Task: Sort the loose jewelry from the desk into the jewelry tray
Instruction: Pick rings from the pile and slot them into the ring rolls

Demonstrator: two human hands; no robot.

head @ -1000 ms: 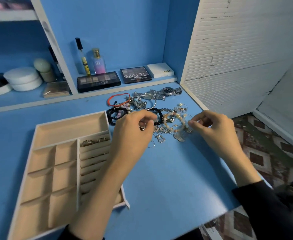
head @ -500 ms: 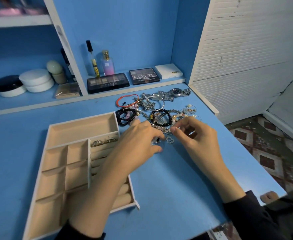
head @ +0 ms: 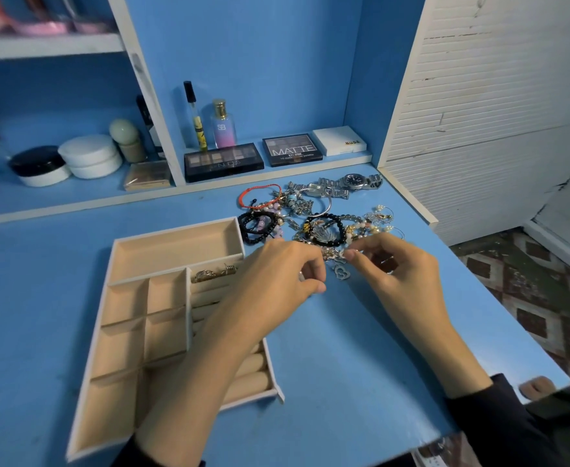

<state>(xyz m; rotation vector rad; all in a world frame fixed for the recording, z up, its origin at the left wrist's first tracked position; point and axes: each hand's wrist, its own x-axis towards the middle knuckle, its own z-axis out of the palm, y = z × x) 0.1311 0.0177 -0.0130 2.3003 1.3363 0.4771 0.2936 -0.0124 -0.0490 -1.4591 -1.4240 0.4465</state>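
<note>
Palettes [head: 223, 161] line the shelf [head: 344, 160] behind the jewelry pile [head: 313, 214]; the jewelry tray [head: 175, 232] lies beside it on the bench [head: 344, 348]. Right hand [head: 394, 274] pinches a silver charm [head: 331, 254]; left hand [head: 276, 274] has its fingers curled, hold unclear.

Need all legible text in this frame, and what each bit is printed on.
"MATTE": black eyeshadow palette; the small line under it is too blurred to read.
"NUDES": long black palette, faint.
"NUDE": white box.
"SB": pink perfume bottle.
Dial of the watch: too small to read.
</note>
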